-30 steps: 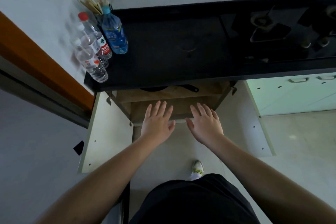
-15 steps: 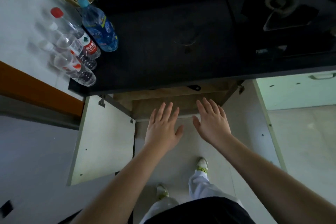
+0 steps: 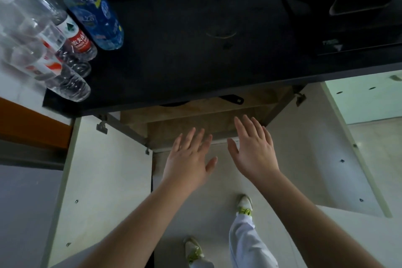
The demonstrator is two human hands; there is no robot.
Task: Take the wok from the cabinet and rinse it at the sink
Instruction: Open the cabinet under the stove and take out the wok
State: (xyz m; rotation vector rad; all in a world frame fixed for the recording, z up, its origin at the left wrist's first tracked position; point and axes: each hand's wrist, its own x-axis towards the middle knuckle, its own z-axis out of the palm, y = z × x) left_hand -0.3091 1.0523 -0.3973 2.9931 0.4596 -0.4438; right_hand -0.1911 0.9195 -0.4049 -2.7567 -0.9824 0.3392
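Well, poss. "农夫山" btl label (image 3: 81, 43)

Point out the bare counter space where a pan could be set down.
The black counter is bare between the blue bottle and the stove. The left corner is crowded with clear bottles. Both cabinet doors stand open; left hand and right hand hold nothing.
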